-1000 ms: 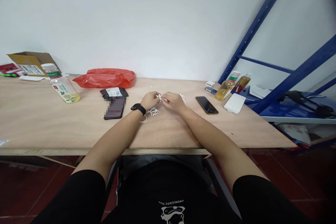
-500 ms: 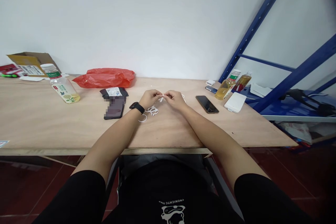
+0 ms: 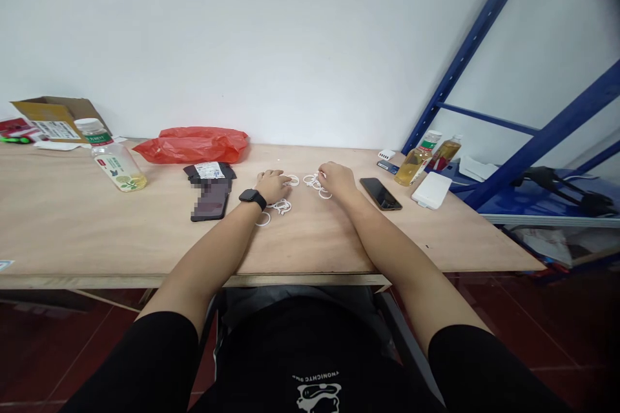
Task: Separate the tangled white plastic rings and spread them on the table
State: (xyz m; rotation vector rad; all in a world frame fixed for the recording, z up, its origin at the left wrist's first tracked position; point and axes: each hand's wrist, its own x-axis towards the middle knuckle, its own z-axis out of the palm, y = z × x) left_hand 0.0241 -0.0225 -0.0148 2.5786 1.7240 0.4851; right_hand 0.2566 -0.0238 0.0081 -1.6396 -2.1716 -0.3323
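- The right hand is curled at a bunch of white rings on the table; whether any is gripped cannot be told.
- The bunch is set to the left of the right hand's fingertips, nearer to it than to the left hand; no clear long axis is shown.
- The left hand is loosely spread, another ring being placed right of its fingertips.

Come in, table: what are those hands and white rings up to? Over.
Left hand at a white ring; right hand at white ring cluster, grips unclear. More white rings nearer the body. Dark phone right of right hand, apart.
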